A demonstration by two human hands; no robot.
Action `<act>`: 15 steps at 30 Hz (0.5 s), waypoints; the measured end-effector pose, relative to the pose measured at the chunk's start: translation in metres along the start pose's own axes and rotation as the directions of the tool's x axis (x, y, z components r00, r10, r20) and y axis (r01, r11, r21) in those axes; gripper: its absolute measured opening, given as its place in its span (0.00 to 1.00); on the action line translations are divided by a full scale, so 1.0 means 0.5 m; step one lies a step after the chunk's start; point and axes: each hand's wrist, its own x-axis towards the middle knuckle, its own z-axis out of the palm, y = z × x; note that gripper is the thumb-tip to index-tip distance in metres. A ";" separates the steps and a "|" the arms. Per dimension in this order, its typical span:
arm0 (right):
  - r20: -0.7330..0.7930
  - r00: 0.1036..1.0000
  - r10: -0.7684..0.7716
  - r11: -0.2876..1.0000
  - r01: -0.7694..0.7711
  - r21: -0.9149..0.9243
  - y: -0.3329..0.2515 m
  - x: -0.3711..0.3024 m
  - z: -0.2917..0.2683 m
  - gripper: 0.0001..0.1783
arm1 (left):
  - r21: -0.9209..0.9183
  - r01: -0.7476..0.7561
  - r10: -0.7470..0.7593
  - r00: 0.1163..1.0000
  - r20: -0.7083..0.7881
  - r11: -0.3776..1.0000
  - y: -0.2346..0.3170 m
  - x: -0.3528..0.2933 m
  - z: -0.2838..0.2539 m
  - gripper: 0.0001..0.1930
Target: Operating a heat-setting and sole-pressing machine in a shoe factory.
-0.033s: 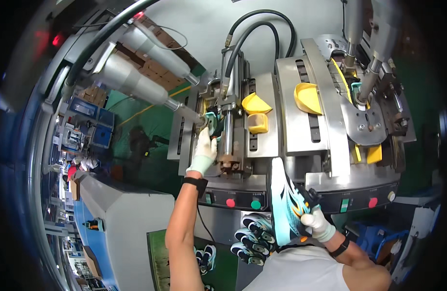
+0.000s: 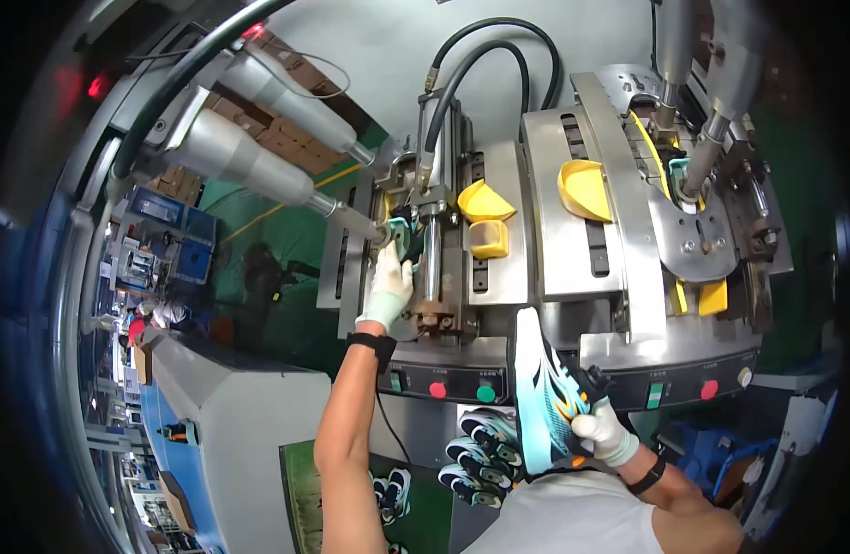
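A teal, white and black sneaker [image 2: 538, 406] is held in front of me in my gloved right hand [image 2: 610, 437], its white sole edge turned left and one end pointing away. The thumb presses on its side; the other fingers are partly hidden behind it. My gloved left hand [image 2: 388, 284] reaches into the left press station, closed about the near end of a second shoe [image 2: 402, 238], which is dark and teal. Machine parts hide most of that shoe. A metal press rod [image 2: 356, 220] comes down against it from the left.
Yellow pads [image 2: 488, 238] sit on the steel machine between the stations. In the right station another teal shoe [image 2: 676, 171] is under press rods. Red and green buttons line the front panel [image 2: 462, 380]. Several sneakers [image 2: 480, 452] stand on a rack below; hoses arch behind.
The view has shifted very slightly. Both hands keep their places, the left at the shoe in the press and the right on the sneaker.
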 end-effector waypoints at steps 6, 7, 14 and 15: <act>-0.044 0.998 0.033 0.993 -0.038 -0.110 -0.030 -0.035 -0.035 0.47 | 0.003 0.228 -0.228 0.973 -0.015 0.974 -0.031 0.161 0.143 0.44; -0.064 0.998 0.008 0.993 -0.016 -0.120 -0.024 -0.038 -0.042 0.48 | 0.046 0.310 -0.312 0.949 0.047 0.949 -0.041 0.185 0.156 0.42; -0.161 0.986 -0.029 0.988 0.004 -0.154 -0.032 0.005 -0.025 0.48 | 0.137 0.375 -0.397 0.894 0.207 0.917 -0.033 0.243 0.104 0.32; -0.178 0.983 -0.038 0.987 0.009 -0.158 -0.033 0.006 -0.017 0.47 | 0.095 0.368 -0.380 0.906 0.187 0.925 -0.013 0.224 0.079 0.30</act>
